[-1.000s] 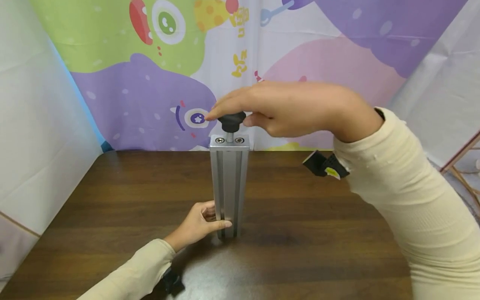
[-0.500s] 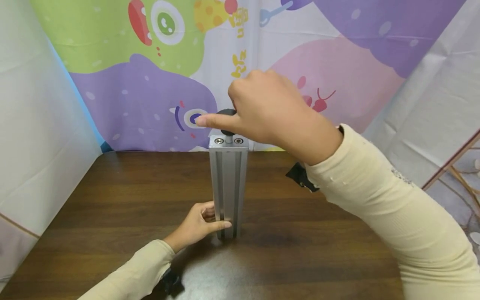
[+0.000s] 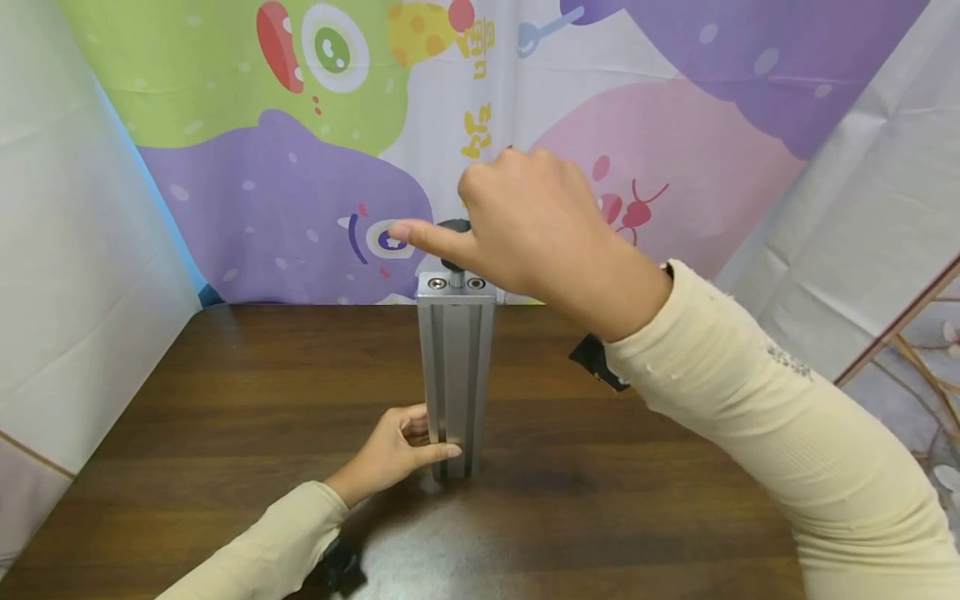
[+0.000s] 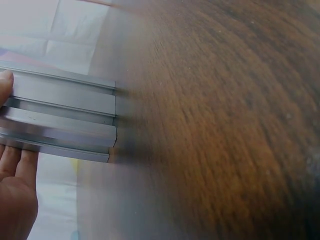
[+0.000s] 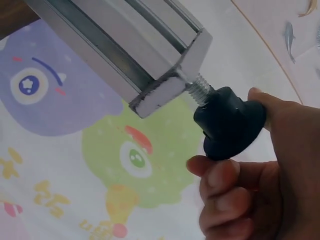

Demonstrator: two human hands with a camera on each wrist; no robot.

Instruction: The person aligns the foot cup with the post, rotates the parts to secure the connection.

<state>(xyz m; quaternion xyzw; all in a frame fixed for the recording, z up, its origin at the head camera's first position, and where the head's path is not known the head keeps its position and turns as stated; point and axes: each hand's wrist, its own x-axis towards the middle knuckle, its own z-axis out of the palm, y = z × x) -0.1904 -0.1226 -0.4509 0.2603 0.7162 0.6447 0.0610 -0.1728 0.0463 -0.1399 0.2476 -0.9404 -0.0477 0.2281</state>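
A silver slotted aluminium profile point(image 3: 459, 375) stands upright on the wooden table. My left hand point(image 3: 388, 454) grips it near its foot end, thumb across the front and fingers behind; the left wrist view shows the profile's lower end point(image 4: 102, 120) at the tabletop. Two bolts hold an end plate point(image 3: 456, 287) on top. From this plate rises a threaded stud point(image 3: 457, 278) with a black levelling foot point(image 5: 227, 122). My right hand point(image 3: 536, 229) pinches the foot's wide rim between thumb and curled fingers, seen in the right wrist view. In the head view that hand partly hides the foot.
A brown wooden table point(image 3: 247, 400) lies under the profile. Behind it hangs a cartoon-printed curtain point(image 3: 247, 208), with a white sheet point(image 3: 60, 250) on the left side. Black wrist-camera mounts point(image 3: 597, 362) hang under both sleeves.
My right hand has turned from lying nearly flat over the levelling foot to curled fingers with the thumb pointing left. The left hand and the profile have stayed in place.
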